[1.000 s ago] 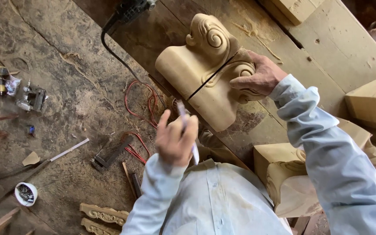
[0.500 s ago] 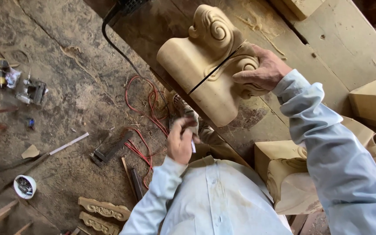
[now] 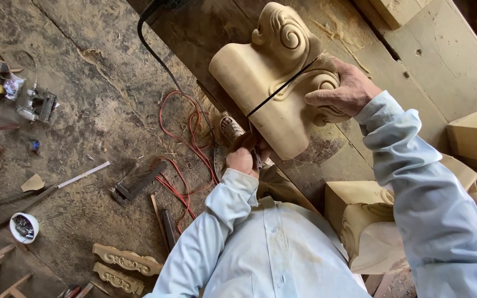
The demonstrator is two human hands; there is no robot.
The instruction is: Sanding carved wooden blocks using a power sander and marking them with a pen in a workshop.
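- A rough, dusty plank table (image 3: 360, 149) of dark and pale boards runs across the far right; below it on the left lies the dirt floor (image 3: 84, 138), strewn with a red wire (image 3: 186, 138), a black cable (image 3: 161, 60) and two small carved wooden strips (image 3: 122, 267).
- The large pale carved wooden bracket with scroll spirals (image 3: 271, 83) stands tilted on the table's near edge, a dark slit crossing its smooth, sanded face.
- More pale carved wooden blocks (image 3: 360, 221) sit to the near right, partly hidden by the light-blue sleeve.
- The right hand (image 3: 343, 91) has its grip closed over the bracket's scrolled right side, fingers curled on the carving.
- The left hand (image 3: 244, 157) sits just under the bracket's near lower edge, its grip closed round a thin tool that is mostly hidden.
- Half a second earlier the left hand was lower and clear of the bracket; it has risen to the wood's edge, and the bracket has shifted slightly right.
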